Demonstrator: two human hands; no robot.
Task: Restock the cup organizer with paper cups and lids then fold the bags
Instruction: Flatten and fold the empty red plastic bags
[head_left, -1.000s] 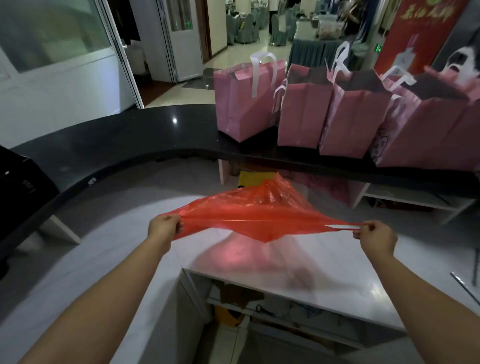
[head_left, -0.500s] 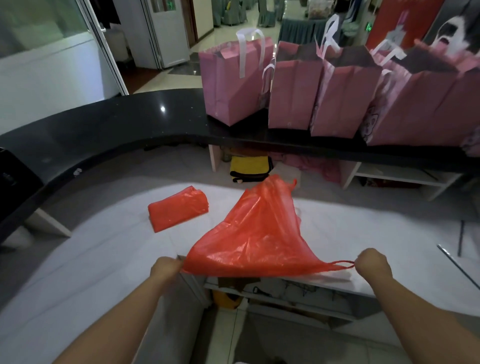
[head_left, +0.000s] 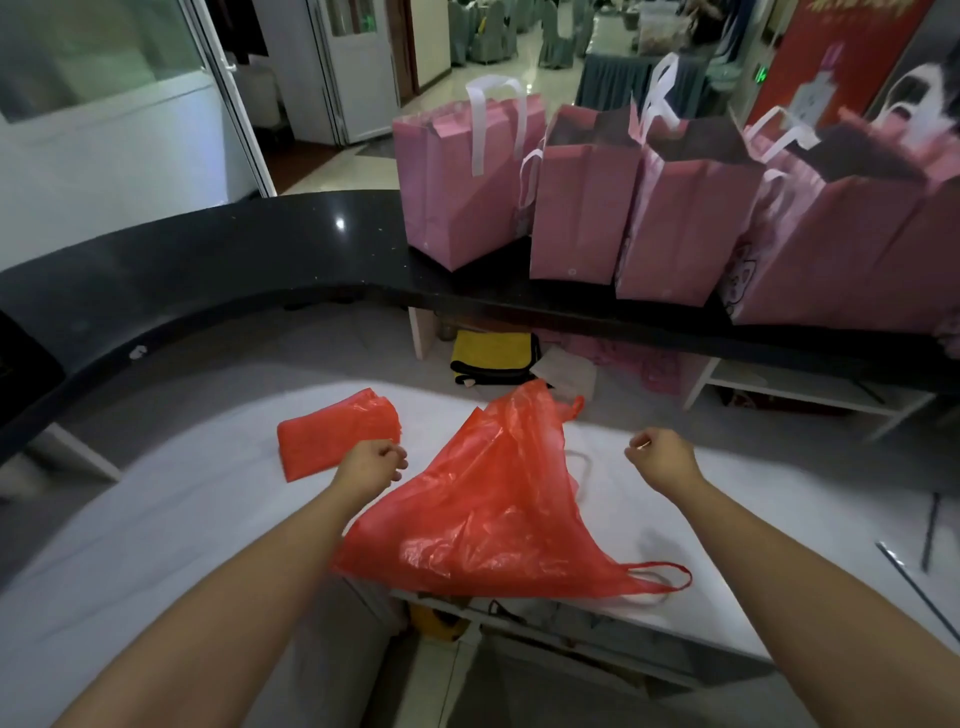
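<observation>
Two hands of yours hover mid-frame over the white worktop, both with fingers curled and holding nothing: left hand beside the folded red bag, right hand to the right. Between them, at lower centre, the loose red bag lies spread, its handle loop at the near edge. Farther up, pink gift bags stand on the black counter.
</observation>
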